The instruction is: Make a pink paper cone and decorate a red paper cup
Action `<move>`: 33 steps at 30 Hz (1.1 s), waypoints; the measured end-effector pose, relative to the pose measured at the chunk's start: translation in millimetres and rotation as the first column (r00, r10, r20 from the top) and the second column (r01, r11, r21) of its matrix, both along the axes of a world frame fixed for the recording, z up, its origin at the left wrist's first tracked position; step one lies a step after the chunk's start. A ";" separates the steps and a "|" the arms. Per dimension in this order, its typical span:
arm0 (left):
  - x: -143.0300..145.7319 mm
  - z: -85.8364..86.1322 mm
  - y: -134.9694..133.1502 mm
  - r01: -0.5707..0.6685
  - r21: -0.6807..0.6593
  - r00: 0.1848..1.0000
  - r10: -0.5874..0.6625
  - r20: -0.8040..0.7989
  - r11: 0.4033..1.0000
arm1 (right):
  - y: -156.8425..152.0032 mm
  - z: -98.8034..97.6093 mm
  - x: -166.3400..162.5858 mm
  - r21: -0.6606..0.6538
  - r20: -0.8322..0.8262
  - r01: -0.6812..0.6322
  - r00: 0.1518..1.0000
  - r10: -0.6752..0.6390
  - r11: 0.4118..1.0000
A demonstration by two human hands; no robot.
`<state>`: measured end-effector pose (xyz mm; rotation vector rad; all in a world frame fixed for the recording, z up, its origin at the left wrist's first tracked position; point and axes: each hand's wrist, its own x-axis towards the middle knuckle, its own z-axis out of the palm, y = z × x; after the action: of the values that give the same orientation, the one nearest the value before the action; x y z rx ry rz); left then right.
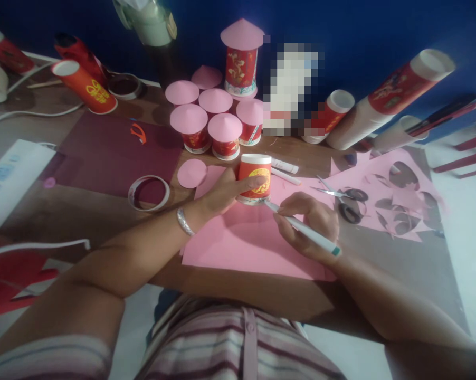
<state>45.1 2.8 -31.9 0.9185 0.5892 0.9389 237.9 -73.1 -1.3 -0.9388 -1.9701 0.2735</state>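
Note:
A red paper cup (pixel 254 177) stands upside down on a pink paper sheet (pixel 249 244) at the table's middle. My left hand (pixel 225 192) grips the cup from the left, fingers wrapped round its side. My right hand (pixel 310 220) is closed on a white pen (pixel 303 228), whose tip touches the paper at the cup's base on the right. A cut pink paper circle (pixel 191 172) lies just left of the cup.
Several red cups with pink cone lids (pixel 218 117) stand behind. A tape roll (pixel 148 192) and dark red paper (pixel 115 153) lie left. Scissors (pixel 344 199) rest on pink paper scraps (pixel 396 195) at right. Stacks of cups (pixel 384 100) lie at the back right.

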 end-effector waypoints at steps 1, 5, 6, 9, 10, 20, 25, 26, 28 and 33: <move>-0.1 -0.1 0.1 -0.006 0.003 1.000 0.006 -0.001 1.000 | 0.2 -0.2 0.5 -0.007 0.001 0.008 1.000 -0.008 1.000; -0.6 -0.5 0.5 0.008 0.008 1.000 -0.008 -0.003 1.000 | 1.7 -1.1 2.7 -0.008 -0.001 0.020 1.000 -0.020 1.000; -0.8 -0.8 0.7 0.018 0.012 1.000 -0.018 0.004 1.000 | 2.0 -1.2 3.0 -0.002 -0.001 0.020 1.000 -0.020 1.000; -1.2 -2.2 1.2 0.029 0.026 0.999 -0.030 0.033 0.999 | 2.6 -0.9 2.9 -0.006 0.013 0.030 0.999 -0.029 1.000; -1.3 -2.6 1.4 0.025 0.026 0.999 -0.026 0.033 0.999 | 2.6 -0.6 2.7 -0.009 0.016 0.031 0.999 -0.031 0.999; -1.3 -5.8 2.9 0.045 0.057 0.998 -0.047 0.035 0.997 | 4.8 0.7 0.6 0.028 0.000 0.012 1.000 -0.012 1.000; -1.3 -4.2 2.3 0.040 0.060 0.999 -0.039 -0.019 0.997 | 3.3 1.1 1.2 -0.003 0.020 0.025 1.000 -0.025 1.000; -1.2 -3.6 2.0 0.043 0.067 0.999 -0.042 -0.023 0.997 | 3.1 1.0 1.2 -0.014 0.024 0.028 0.999 -0.028 0.999; -1.1 -2.5 1.5 0.051 0.073 0.998 -0.050 -0.027 0.996 | 3.2 0.9 1.0 -0.015 0.025 0.023 0.999 -0.022 1.000; -1.2 -0.2 0.5 0.080 0.069 0.997 -0.079 -0.022 0.994 | 4.7 1.7 -0.2 0.009 0.001 -0.007 1.000 0.007 1.000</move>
<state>43.8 3.3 -32.2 1.0075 0.5348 0.8844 237.6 -68.4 0.5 -0.9264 -1.9743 0.2688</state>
